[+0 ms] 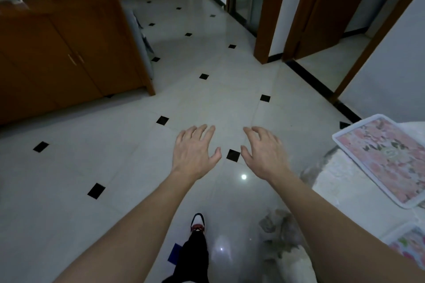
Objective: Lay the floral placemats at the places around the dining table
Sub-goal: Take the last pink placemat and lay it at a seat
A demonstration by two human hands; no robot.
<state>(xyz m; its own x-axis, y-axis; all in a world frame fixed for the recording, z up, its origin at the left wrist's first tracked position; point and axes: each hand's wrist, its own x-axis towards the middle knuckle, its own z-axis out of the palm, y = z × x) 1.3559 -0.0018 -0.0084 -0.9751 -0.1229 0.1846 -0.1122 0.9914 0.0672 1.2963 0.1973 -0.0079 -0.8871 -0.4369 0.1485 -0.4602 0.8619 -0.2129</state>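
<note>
Left hand: the bare left hand (195,150) is held out palm down above the floor, fingers spread and slightly curled, gripping nothing.
Right hand: the bare right hand (264,151) is held out beside it at the same height, fingers loosely spread and bent, also empty; the two hands are near each other but apart.
Arms: both bare forearms reach forward from the bottom corners of the view.
Placed mat: a rectangular pink floral placemat with a white border (388,156) lies flat on the table at the right edge of the view, well to the right of the right hand.
Second mat: the corner of another pink floral placemat with a white border (408,244) shows lower on the same table, partly hidden by the right forearm.
Table: the table covered in a white lace-like cloth (340,181) enters from the right; only its near corner is in view.
Floor: the glossy white tiled floor with small black diamond insets (128,158) fills most of the view under the hands.
Foot: a black trouser leg ending in a red, white and black shoe (197,225) stands on the floor below the hands.
Grey shape: a blurred grey and white furry shape (282,236), possibly a pet, is low beside the table.
Cabinet: a brown wooden cabinet with double doors (69,53) stands at upper left.
Doorways: brown wooden door frames (266,18) open at upper right.
</note>
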